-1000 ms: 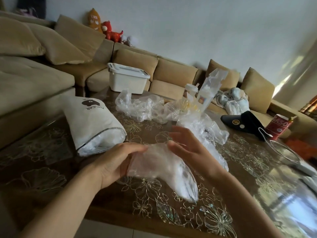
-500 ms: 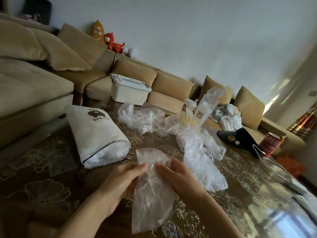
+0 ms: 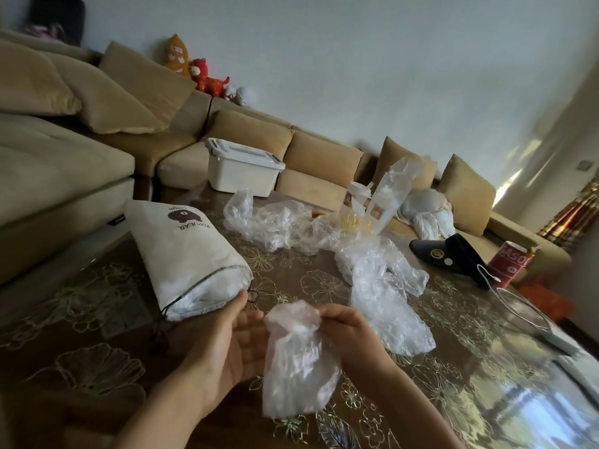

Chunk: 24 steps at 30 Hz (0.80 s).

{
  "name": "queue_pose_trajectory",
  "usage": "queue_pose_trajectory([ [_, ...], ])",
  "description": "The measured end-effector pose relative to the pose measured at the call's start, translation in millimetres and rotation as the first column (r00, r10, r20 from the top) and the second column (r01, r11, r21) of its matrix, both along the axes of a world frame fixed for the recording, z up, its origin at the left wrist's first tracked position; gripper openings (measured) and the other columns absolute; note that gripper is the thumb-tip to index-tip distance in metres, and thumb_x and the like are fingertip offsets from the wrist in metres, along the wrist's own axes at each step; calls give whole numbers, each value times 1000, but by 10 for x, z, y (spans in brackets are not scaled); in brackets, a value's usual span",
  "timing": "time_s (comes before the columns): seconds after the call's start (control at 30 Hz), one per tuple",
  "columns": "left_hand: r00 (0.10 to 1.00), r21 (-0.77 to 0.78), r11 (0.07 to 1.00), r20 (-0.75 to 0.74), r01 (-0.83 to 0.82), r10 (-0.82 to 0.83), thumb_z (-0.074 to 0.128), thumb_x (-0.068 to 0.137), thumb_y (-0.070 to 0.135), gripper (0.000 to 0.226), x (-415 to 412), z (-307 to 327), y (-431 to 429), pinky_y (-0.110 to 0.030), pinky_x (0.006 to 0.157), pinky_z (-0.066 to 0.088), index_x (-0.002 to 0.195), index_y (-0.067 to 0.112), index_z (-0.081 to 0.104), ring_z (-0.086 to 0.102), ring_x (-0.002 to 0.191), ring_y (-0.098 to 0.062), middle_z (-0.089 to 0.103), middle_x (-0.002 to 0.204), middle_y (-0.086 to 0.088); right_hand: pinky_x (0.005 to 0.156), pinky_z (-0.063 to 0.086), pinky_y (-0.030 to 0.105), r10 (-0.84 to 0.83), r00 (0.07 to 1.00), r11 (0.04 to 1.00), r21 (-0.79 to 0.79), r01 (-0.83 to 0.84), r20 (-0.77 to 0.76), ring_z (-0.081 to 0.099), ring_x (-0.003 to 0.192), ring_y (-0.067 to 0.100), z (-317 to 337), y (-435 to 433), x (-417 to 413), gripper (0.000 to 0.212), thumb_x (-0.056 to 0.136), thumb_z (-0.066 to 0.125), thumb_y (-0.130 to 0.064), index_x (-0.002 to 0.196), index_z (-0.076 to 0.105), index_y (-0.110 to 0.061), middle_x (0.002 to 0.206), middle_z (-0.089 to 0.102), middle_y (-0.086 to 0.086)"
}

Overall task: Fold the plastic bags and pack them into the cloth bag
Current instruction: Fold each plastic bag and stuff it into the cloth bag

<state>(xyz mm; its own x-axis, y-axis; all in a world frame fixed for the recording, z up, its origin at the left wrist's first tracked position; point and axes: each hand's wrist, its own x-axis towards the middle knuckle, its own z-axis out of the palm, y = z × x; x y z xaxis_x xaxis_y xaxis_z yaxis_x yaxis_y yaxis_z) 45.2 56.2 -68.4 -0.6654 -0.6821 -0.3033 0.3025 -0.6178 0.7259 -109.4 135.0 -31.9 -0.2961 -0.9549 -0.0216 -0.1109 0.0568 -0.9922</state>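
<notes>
A crumpled clear plastic bag (image 3: 295, 361) hangs over the near part of the table between my hands. My right hand (image 3: 353, 338) pinches its gathered top edge. My left hand (image 3: 233, 345) is beside it with the fingers stretched out, their tips against the bag's left side. The white cloth drawstring bag (image 3: 184, 254), printed with a brown bear, lies on its side just left of and beyond my left hand. Its open mouth faces me with plastic showing inside. More loose plastic bags (image 3: 379, 286) sprawl across the table's middle.
The glass-topped floral table (image 3: 97, 367) also carries a black cap (image 3: 453, 254), a red cup (image 3: 509, 264), a wire strainer (image 3: 522, 315) and drink cups (image 3: 356, 202). A white lidded box (image 3: 243, 166) sits on the tan sofa (image 3: 64, 163) behind.
The bag has been bunched shorter and its top gathered in my right hand. My left hand has loosened to flat fingers. The view tilted and came nearer the cloth bag.
</notes>
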Motion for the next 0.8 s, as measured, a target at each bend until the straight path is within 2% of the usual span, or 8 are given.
queue_pose_trajectory([
  [0.2, 980, -181, 965, 95, 190, -176, 80, 56, 61, 73, -125, -5, -27, -32, 96, 46, 112, 16, 70, 60, 111, -26, 64, 121, -13, 57, 48, 12, -73, 959, 988, -151, 32, -272, 65, 62, -1, -5, 23, 29, 53, 84, 42, 22, 69, 75, -16, 67, 71, -10],
  [0.3, 953, -181, 936, 35, 301, -300, 79, 65, 14, 41, -144, 5, 26, -32, 78, 55, 105, 9, 73, 67, 96, -28, 69, 106, -19, 60, 44, 9, -39, 932, 985, -172, -26, -361, 64, 67, -3, -21, 43, 30, 19, 74, 59, -4, 80, 75, -13, 75, 72, -12],
  [0.37, 953, -178, 937, 67, 302, -294, 68, 67, 4, 29, -78, -22, 88, -28, 62, 56, 95, -1, 72, 69, 78, -28, 70, 94, -23, 69, 47, 14, 3, 921, 988, -138, -62, -390, 64, 87, 2, -23, 71, -50, 27, 71, 55, -14, 87, 75, -24, 97, 72, -7],
  [0.47, 968, -188, 952, 103, 243, -227, 67, 64, 10, 21, -57, 28, 75, -24, 48, 53, 82, 2, 74, 68, 63, -23, 72, 86, -19, 89, 50, 27, -58, 897, 979, -199, -34, -437, 52, 114, 13, 62, 166, -116, 57, 84, 46, 3, 116, 56, -43, 127, 52, -1],
  [0.53, 981, -159, 971, 113, 178, -161, 67, 67, 12, 23, -60, 62, 72, -29, 55, 55, 86, 3, 73, 68, 68, -24, 72, 88, -18, 106, 41, 32, -103, 732, 963, -250, -95, -673, 38, 129, 11, 83, 274, -83, 72, 78, 47, 7, 130, 39, -41, 142, 33, -1],
  [0.6, 989, -118, 985, 94, 128, -117, 65, 69, 10, 30, -49, 84, 64, -37, 72, 53, 96, 0, 68, 67, 78, -29, 71, 94, -21, 114, 20, 37, -93, 337, 963, -170, -208, -937, 17, 141, 12, 9, 345, -12, 80, 74, 56, -4, 141, 25, -38, 153, 14, -3],
  [0.67, 990, -88, 989, 77, 122, -116, 64, 72, 8, 27, -44, 96, 61, -42, 79, 49, 97, -1, 67, 65, 82, -33, 71, 94, -22, 112, 21, 38, -150, 30, 944, -152, -293, -988, 20, 139, 16, -113, 345, 0, 68, 78, 60, -21, 140, 32, -30, 153, 21, 0],
  [0.8, 991, -85, 991, 89, 107, -99, 63, 76, 5, 22, -82, 54, 88, -32, 62, 57, 97, -1, 67, 69, 73, -28, 71, 91, -22, 97, 34, 28, -287, 160, 875, -327, -358, -944, 48, 116, 9, -207, 315, -16, 21, 87, 58, -30, 109, 59, -28, 119, 60, -12],
])
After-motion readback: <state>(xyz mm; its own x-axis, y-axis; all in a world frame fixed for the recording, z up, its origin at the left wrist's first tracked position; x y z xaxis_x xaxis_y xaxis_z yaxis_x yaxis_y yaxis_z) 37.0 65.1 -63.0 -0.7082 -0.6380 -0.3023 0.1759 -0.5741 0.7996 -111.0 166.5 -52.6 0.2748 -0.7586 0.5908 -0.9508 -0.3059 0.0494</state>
